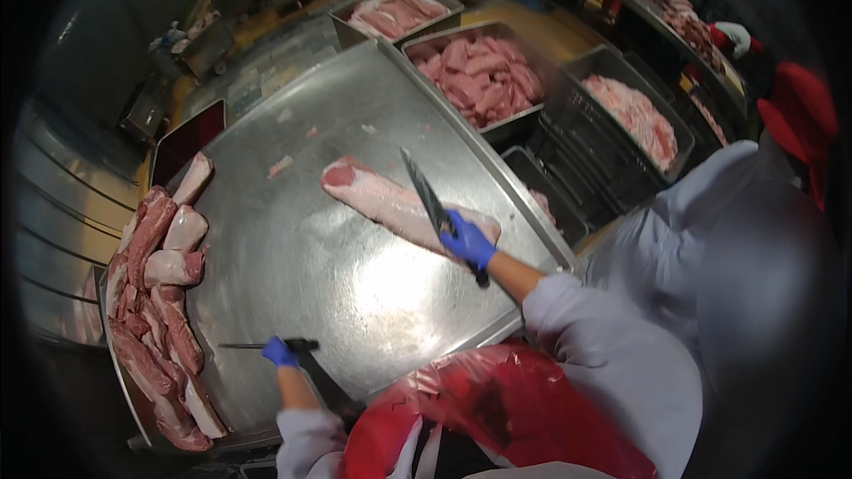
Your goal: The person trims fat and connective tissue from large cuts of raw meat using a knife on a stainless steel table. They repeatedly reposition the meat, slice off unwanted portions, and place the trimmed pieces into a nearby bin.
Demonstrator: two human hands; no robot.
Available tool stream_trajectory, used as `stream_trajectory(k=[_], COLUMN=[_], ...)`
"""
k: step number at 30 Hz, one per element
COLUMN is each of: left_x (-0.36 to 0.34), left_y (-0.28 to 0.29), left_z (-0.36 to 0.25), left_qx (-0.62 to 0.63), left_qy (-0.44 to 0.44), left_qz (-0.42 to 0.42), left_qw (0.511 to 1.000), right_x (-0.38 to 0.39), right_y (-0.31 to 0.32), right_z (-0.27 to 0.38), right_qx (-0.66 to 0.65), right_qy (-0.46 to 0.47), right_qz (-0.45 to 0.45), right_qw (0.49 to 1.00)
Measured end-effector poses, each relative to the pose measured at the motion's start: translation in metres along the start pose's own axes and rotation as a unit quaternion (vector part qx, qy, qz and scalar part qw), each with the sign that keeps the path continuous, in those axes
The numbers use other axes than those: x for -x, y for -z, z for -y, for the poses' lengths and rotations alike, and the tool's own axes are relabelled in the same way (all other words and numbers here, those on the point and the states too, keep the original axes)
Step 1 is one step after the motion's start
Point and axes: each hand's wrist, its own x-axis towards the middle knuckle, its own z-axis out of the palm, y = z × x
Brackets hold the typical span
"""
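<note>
My right hand (468,239), in a blue glove, is closed around the handle of a knife (424,188). Its long blade points up and away, over a long pale pork loin (377,198) lying on the metal table (284,275). The hand is above the loin's near right end; I cannot tell whether it touches the meat. To the left and nearer, my blue-gloved left hand (280,352) grips a thin tool with a dark handle (303,345). A slim shaft or blade sticks out leftward from that fist; its exact kind is unclear.
Several meat pieces (151,293) are heaped along the table's left edge. Beyond the far right edge stand metal bins of meat (484,75) and dark crates, one with pale trimmings (632,120). A person in white (657,222) stands close on my right. Small scraps (280,166) dot the table.
</note>
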Motion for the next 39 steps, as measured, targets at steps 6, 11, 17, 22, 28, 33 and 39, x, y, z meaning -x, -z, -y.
stream_trajectory(k=[6, 11, 17, 22, 28, 33, 39], left_x=[0.280, 0.329, 0.344, 0.369, 0.357, 0.359, 0.366], left_y=[-0.036, -0.017, 0.009, 0.011, 0.009, 0.006, 0.013], left_z=[-0.067, -0.111, -0.064, -0.081, -0.095, -0.096, -0.106], left_qx=[-0.029, -0.303, -0.397, -0.433, -0.441, -0.445, -0.426], left_qy=[0.048, 0.035, -0.179, -0.218, -0.232, -0.243, -0.195], left_qz=[0.282, 0.465, 0.491, 0.497, 0.487, 0.486, 0.491], left_qw=[0.958, 0.831, 0.755, 0.719, 0.717, 0.712, 0.734], right_x=[0.075, 0.106, 0.129, 0.021, 0.078, 0.165, 0.009], right_y=[-0.018, -0.024, -0.005, -0.128, -0.045, 0.005, -0.137], right_z=[0.041, 0.092, 0.092, 0.093, 0.109, 0.077, 0.130], right_qx=[-0.027, 0.003, 0.128, 0.170, 0.266, 0.099, 0.201], right_qy=[-0.024, -0.076, 0.059, 0.050, 0.123, 0.168, 0.086], right_qz=[0.233, 0.442, 0.585, 0.311, 0.416, 0.509, 0.324], right_qw=[0.972, 0.894, 0.799, 0.934, 0.861, 0.839, 0.920])
